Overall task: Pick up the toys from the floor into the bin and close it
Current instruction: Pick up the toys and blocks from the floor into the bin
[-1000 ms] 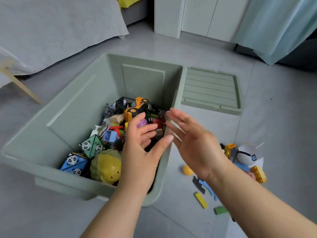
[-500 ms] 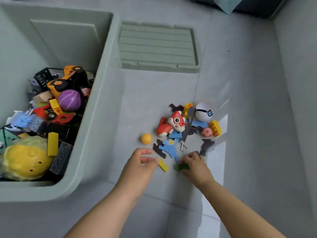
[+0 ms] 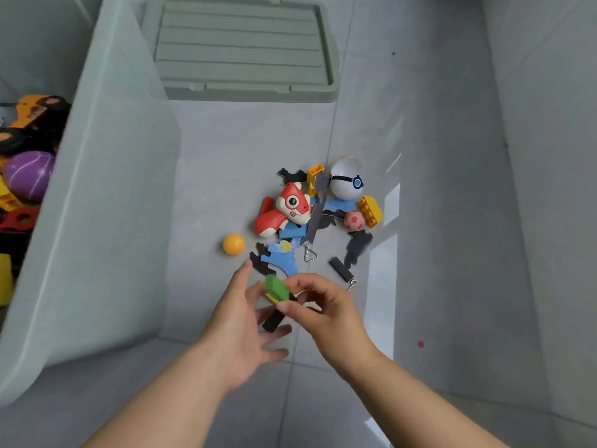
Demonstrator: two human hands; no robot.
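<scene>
Head view: my right hand pinched the green block, right of the bin; my left hand, fingers spread and holding nothing, sat nearer the bin.

From the left hand, a lane of bare floor runs toward twelve o'clock, between the bin wall rising at nine to eleven and the toy pile at one. An orange ball sits in the lane, just ahead. The lid lies flat across its far end. Beyond the right hand at three, the floor is open up to a grey upright surface.
</scene>
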